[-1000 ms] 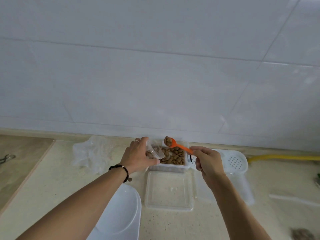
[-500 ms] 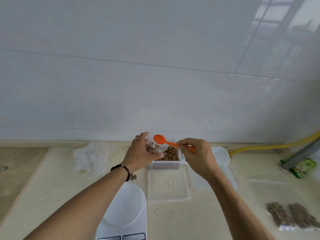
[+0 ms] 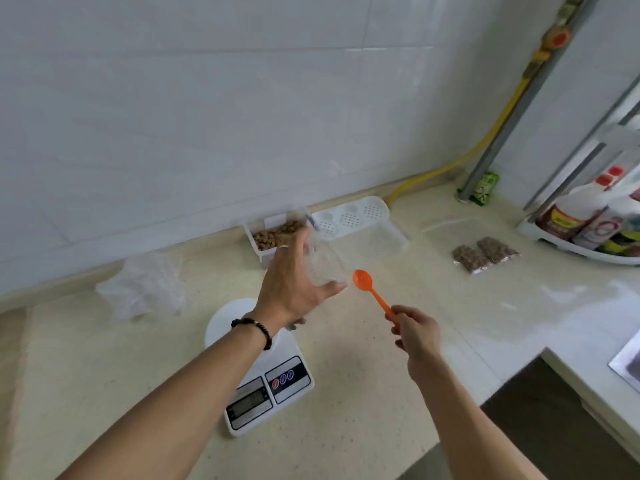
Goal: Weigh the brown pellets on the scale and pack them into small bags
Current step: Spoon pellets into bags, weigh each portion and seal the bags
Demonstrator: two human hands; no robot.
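Right hand (image 3: pixel 415 332) pinches the orange spoon (image 3: pixel 371 293) by its handle end, bowl empty. Left hand (image 3: pixel 293 282), fingers spread, holds a clear small bag (image 3: pixel 323 268) above the scale (image 3: pixel 264 368). Behind the scale: container of brown pellets (image 3: pixel 277 233). Right of it: two filled bags (image 3: pixel 483 253).

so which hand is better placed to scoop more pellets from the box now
Right. The right hand already pinches the orange spoon with its bowl empty and aimed toward the pellet box. The left hand is occupied holding the clear bag.
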